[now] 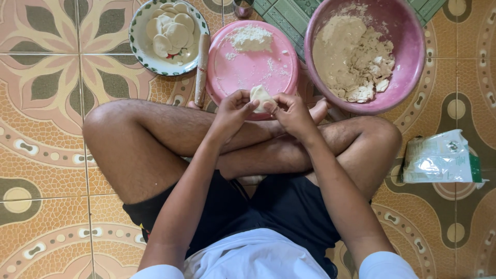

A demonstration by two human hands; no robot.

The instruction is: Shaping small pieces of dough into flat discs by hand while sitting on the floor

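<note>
I sit cross-legged on a patterned tile floor. Both hands meet in front of me over my shins, pinching one small pale lump of dough (260, 95). My left hand (232, 108) grips its left side with thumb and fingers; my right hand (292, 111) holds its right side. Just beyond the hands lies a round pink board (243, 70) dusted with a heap of flour (249, 37). A wooden rolling pin (201, 67) rests along the board's left edge.
A big pink bowl (413, 57) of crumbly dough stands at the upper right. A white plate with a green rim (138, 44) at the upper left holds several flat dough rounds. A white and green bag (440, 157) lies on the floor at the right. A green mat (289, 15) is at the top.
</note>
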